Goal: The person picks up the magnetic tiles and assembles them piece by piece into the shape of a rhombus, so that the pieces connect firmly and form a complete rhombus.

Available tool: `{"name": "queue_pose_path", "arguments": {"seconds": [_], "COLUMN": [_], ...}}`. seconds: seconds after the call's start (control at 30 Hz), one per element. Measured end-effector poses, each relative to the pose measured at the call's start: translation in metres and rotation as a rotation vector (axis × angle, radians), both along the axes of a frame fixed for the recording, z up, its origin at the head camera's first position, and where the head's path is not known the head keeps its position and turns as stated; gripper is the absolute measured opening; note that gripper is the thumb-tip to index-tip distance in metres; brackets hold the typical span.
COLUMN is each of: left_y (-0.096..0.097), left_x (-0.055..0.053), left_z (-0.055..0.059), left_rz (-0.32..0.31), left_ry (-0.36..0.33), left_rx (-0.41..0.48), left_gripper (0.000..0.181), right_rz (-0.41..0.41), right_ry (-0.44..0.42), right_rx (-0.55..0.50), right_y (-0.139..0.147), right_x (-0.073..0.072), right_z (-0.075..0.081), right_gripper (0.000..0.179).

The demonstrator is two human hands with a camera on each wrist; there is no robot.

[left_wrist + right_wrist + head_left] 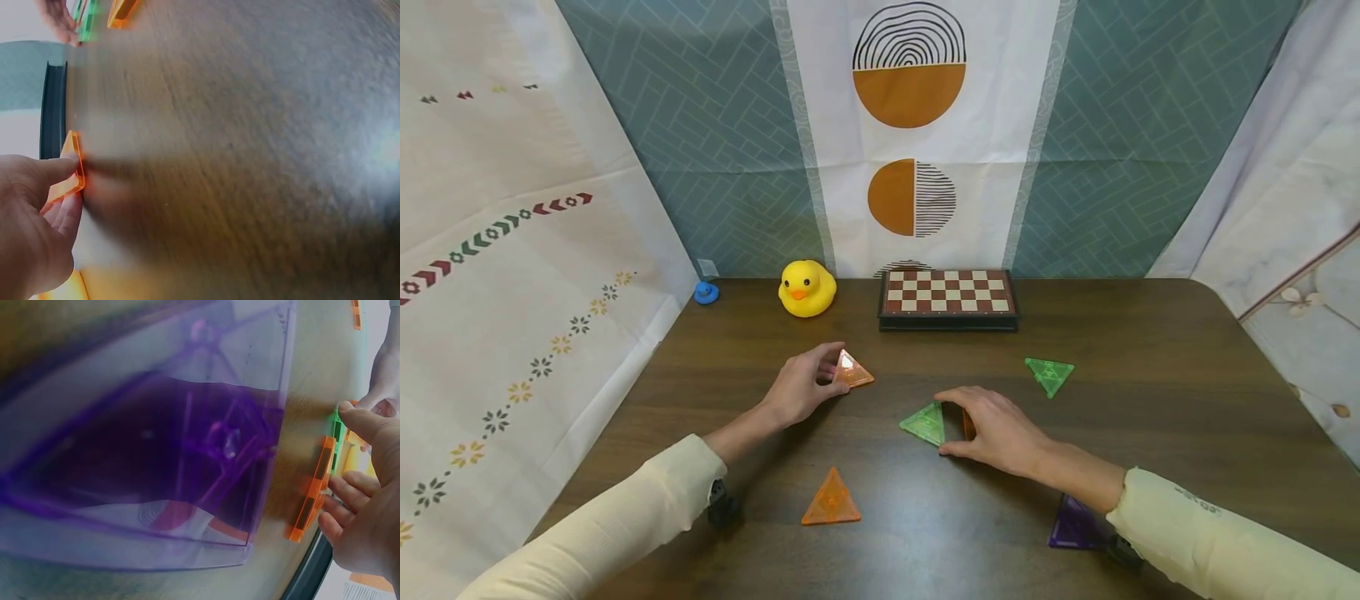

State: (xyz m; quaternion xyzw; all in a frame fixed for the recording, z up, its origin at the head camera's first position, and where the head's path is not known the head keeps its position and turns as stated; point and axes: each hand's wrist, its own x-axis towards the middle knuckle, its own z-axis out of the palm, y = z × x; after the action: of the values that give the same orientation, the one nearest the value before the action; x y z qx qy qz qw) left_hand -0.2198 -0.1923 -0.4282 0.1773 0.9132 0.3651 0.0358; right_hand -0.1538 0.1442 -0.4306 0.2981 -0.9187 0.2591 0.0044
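My left hand [805,383] pinches a translucent orange triangular tile [854,372] between thumb and fingers; in the left wrist view this tile [74,169] is tilted up at the fingertips. To the right, my right hand [996,429] holds a translucent green triangular tile [925,423] at its edge, thumb on the near side and fingers on the far side. Another orange tile [968,425] shows partly behind that hand's palm, and the right wrist view has this tile [312,490] edge-on beside the fingers. A purple tile [1075,527] lies under the right forearm, partly covered.
A loose orange triangle [832,500] lies at the front, and a second green triangle [1049,375] at the right. Along the back edge stand a yellow rubber duck [807,289], a small blue duck [706,292] and a checkered board box [949,300]. Cloth hangs behind the table.
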Motion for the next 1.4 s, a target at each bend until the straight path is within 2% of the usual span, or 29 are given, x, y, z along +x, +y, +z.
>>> {"name": "queue_pose_path", "arguments": {"seconds": [0.23, 0.7, 0.9, 1.07, 1.4], "left_y": [-0.003, -0.003, -0.001, 0.005, 0.027], "left_x": [-0.002, -0.002, -0.001, -0.001, 0.001], "left_z": [0.001, 0.005, 0.009, 0.011, 0.016], "left_rz": [-0.024, -0.002, 0.026, 0.021, 0.048], "left_ry": [-0.02, -0.053, -0.099, -0.1, -0.115], "left_rx": [0.032, 0.072, 0.098, 0.128, 0.176], "left_gripper": [0.06, 0.028, 0.025, 0.024, 0.023], "right_rz": [-0.001, 0.0, 0.01, 0.008, 0.016], "right_ry": [-0.02, -0.035, -0.041, -0.051, -0.026], "right_rx": [-0.004, -0.003, -0.011, -0.014, -0.008], "right_y": [0.0, 0.001, 0.001, 0.002, 0.003], "right_x": [-0.001, -0.004, -0.004, -0.005, -0.004], "right_z": [0.0, 0.001, 0.001, 0.001, 0.0], "right_gripper": [0.068, 0.069, 0.069, 0.068, 0.064]}}
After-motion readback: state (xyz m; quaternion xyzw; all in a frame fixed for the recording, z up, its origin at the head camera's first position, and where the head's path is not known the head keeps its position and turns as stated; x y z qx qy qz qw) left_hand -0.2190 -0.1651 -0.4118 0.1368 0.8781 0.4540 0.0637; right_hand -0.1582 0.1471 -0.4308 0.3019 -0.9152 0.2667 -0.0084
